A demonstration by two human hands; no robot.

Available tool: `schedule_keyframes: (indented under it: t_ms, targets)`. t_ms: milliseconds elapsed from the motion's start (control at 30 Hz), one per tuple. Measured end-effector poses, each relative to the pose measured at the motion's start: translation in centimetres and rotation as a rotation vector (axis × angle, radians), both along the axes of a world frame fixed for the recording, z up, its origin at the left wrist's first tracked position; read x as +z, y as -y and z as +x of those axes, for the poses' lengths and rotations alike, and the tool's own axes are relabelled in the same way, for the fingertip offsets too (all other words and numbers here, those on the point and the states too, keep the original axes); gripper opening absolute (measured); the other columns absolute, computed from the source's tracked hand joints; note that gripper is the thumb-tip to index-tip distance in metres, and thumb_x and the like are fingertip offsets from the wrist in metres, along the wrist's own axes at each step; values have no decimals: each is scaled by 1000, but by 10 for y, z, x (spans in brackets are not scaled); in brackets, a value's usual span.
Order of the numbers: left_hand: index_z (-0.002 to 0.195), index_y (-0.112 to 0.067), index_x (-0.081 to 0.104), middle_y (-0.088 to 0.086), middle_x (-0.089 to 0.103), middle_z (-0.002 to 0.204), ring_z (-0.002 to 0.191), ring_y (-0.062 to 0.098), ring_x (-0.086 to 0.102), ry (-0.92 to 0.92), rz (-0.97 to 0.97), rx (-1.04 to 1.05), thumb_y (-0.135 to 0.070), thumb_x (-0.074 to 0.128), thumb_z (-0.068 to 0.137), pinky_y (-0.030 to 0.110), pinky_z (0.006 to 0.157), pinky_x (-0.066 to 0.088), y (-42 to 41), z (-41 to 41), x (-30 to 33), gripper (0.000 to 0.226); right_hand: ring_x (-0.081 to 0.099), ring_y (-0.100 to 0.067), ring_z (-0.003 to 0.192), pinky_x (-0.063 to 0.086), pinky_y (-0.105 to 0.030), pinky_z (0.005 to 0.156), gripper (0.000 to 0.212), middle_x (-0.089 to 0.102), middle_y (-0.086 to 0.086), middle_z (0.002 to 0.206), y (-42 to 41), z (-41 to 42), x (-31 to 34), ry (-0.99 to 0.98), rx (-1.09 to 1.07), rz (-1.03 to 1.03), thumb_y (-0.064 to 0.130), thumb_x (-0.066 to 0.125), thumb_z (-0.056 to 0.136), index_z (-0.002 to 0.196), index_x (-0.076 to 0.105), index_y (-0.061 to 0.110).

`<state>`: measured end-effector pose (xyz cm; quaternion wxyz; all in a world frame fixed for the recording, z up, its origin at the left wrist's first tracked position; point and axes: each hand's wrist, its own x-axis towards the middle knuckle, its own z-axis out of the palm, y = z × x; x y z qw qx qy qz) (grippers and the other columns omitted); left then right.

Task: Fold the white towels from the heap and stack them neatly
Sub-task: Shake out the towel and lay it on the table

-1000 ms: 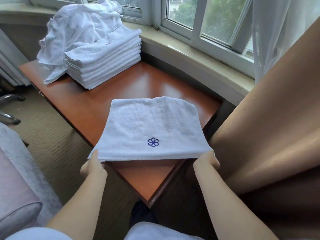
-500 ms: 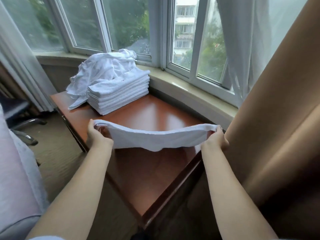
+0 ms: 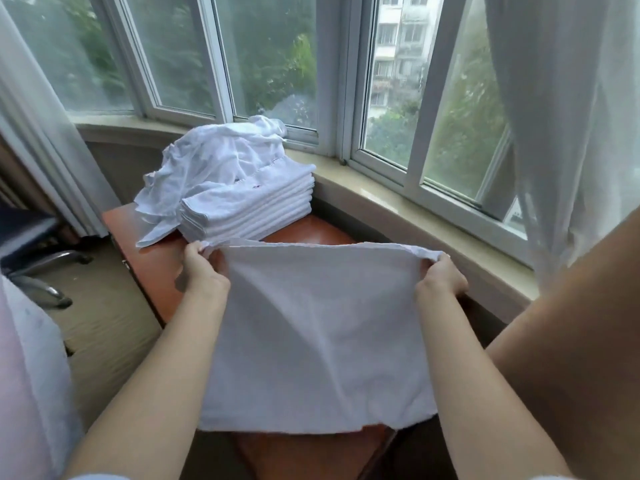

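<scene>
Both hands pinch the top corners of a white towel [image 3: 311, 337] — left hand [image 3: 204, 271] at one, right hand [image 3: 440, 277] at the other — so it hangs over the near end of the wooden table [image 3: 152, 258]. At the table's far end sits the folded stack [image 3: 249, 206] (crumpled heap [image 3: 214, 161] just behind, draping onto it).

- My left hand [image 3: 204, 271] pinches the far left corner of a white towel [image 3: 318, 337]; my right hand [image 3: 441, 277] pinches the far right corner.
- Towel hangs spread between my hands, its lower edge draping over the near end of the desk [image 3: 152, 258].
- Stack of folded towels [image 3: 249, 206] sits at the desk's far end, by the window sill [image 3: 415, 209].
- Crumpled heap [image 3: 214, 157] lies behind the stack, touching it.
</scene>
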<state>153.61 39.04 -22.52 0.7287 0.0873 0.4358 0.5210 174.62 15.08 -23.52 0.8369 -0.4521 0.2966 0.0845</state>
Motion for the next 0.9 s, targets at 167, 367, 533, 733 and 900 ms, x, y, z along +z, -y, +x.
schedule_keyframes:
  t_ms: [167, 367, 533, 733, 900]
  targets:
    - [79, -10, 52, 1, 56, 76, 65, 10, 56, -201, -137, -85, -5, 53, 88, 19, 56, 54, -62, 30, -74, 10, 52, -13, 58, 49, -26, 54, 24, 51, 0, 73, -69, 34, -65, -158, 53, -206, 1, 64, 84, 70, 45, 7]
    - [78, -4, 50, 12, 58, 77, 77, 20, 62, -312, -221, -59, 5, 54, 83, 31, 76, 60, -104, 70, -128, 12, 50, -11, 55, 39, -27, 46, 28, 51, 1, 68, -121, 60, -124, -296, -26, -267, 8, 65, 84, 67, 44, 12]
    - [92, -13, 59, 10, 62, 107, 84, 13, 61, -266, -167, -115, -5, 58, 92, 10, 77, 52, -152, 99, -164, 8, 66, -20, 80, 56, -21, 70, 16, 56, -2, 80, -153, 98, -140, -135, -24, -176, -2, 58, 88, 103, 63, -3]
    - [145, -15, 40, 4, 59, 119, 96, 12, 59, -633, 65, -473, 1, 55, 90, 22, 85, 47, -136, 120, -204, 59, 51, 2, 52, 43, -5, 63, 29, 36, 5, 72, -173, 102, -173, -193, 198, -13, 6, 38, 102, 78, 40, 22]
    - [140, -12, 48, 1, 52, 141, 126, 11, 49, -878, 317, -631, 4, 52, 87, 23, 101, 40, -95, 109, -212, 55, 43, -2, 57, 39, -13, 54, 34, 41, 7, 73, -160, 72, -181, -174, 349, -168, 3, 40, 99, 78, 40, 30]
